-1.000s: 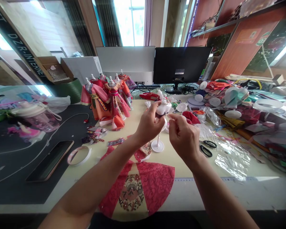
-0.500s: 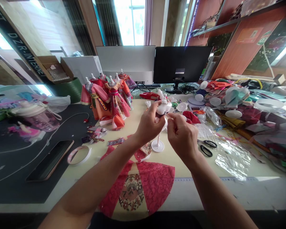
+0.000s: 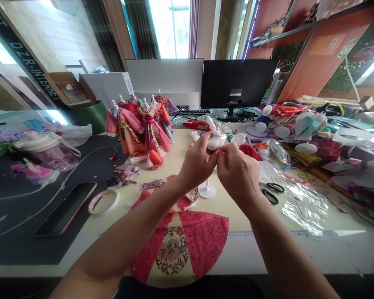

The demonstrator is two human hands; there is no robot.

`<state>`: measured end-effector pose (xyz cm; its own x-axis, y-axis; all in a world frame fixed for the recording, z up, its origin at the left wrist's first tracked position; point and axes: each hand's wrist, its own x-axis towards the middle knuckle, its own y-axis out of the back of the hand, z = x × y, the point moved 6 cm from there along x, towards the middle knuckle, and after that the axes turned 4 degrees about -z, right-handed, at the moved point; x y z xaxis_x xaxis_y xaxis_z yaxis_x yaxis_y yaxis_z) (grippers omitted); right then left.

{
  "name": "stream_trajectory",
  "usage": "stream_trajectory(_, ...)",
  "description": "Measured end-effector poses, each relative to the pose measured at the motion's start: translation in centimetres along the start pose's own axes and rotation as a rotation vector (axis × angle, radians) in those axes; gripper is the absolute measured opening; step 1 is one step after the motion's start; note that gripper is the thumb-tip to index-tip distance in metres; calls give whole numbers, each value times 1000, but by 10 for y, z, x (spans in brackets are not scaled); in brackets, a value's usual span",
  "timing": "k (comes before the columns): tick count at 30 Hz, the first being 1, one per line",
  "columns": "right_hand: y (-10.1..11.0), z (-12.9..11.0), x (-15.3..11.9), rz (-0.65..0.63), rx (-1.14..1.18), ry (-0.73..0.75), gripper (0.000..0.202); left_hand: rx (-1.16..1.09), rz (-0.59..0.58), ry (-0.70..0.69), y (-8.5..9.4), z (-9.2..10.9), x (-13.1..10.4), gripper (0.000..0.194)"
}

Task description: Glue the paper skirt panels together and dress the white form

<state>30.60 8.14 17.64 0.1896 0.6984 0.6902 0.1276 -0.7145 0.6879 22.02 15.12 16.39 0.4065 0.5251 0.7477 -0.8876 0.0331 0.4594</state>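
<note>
A small white mannequin (image 3: pixel 216 141) stands on a round white base (image 3: pixel 206 190) near the middle of the table. Around its left side my left hand (image 3: pixel 198 160) is wrapped, thumb and fingers gripping the torso. My right hand (image 3: pixel 238 168) is pinched at the mannequin's waist, close to my left thumb; whatever lies between its fingertips is too small to make out. Below my forearms a red fabric piece (image 3: pixel 205 238) with a cream, flower-patterned panel lies flat. Patterned scraps (image 3: pixel 152 184) lie behind it.
Dressed mini mannequins (image 3: pixel 148 124) stand at the back left. Black scissors (image 3: pixel 270 193) lie right of my right hand. A tape roll (image 3: pixel 104 202) and a phone (image 3: pixel 67 209) are at left. Fabric piles (image 3: pixel 333 151) fill the right, and monitors (image 3: pixel 238 85) stand behind.
My right hand has moved left, up to the mannequin and my left thumb. The mannequin's torso has shifted slightly right, still held by my left hand.
</note>
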Motion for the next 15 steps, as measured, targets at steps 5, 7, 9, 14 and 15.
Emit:
stream_trajectory(5, 5, 2, 2, -13, -15, -3, 19, 46, -7, -42, -1, 4, -1, 42)
stream_trajectory(7, 7, 4, 1, -33, 25, 14, 20, 38, -17, -39, -2, 5, 0, 42)
stream_trajectory(9, 12, 6, -3, -30, 65, 29, 21, 20, -31, -32, -2, 6, 0, 43)
stream_trajectory(14, 23, 14, -14, 46, 106, 18, 20, -1, -17, -14, -1, 4, 1, 44)
stream_trajectory(15, 24, 14, -15, 54, 110, 17, 20, 0, -10, -12, -1, 3, 1, 44)
